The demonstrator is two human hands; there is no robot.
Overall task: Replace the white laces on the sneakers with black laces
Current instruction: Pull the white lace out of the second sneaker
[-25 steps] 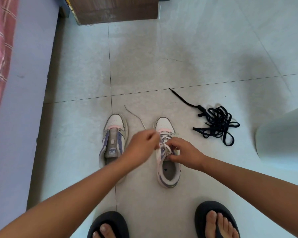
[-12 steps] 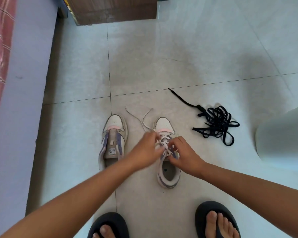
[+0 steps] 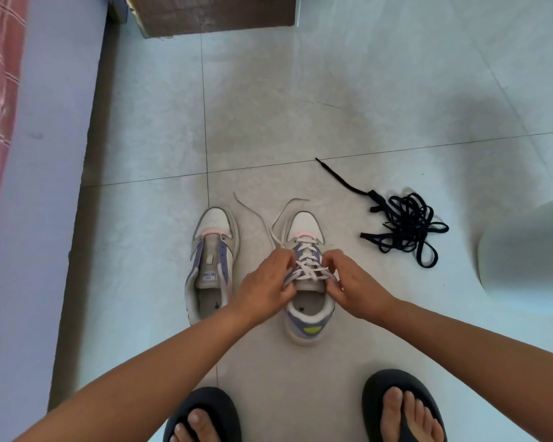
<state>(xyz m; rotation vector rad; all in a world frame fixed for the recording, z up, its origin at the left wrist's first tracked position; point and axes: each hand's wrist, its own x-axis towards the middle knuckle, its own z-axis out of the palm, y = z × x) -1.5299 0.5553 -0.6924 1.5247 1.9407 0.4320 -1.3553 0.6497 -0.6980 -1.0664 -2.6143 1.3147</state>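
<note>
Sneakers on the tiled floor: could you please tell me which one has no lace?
The left white-and-purple sneaker; its tongue is bare, while the right sneaker holds its white lace.

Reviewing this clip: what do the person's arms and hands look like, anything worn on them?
Both forearms are bare as far as the frame shows: no sleeves in view. The left hand and right hand carry no gloves; no watch, bracelet or ring is visible, though some fingers are hidden. No markings are visible. The feet wear dark flip-flops.
</note>
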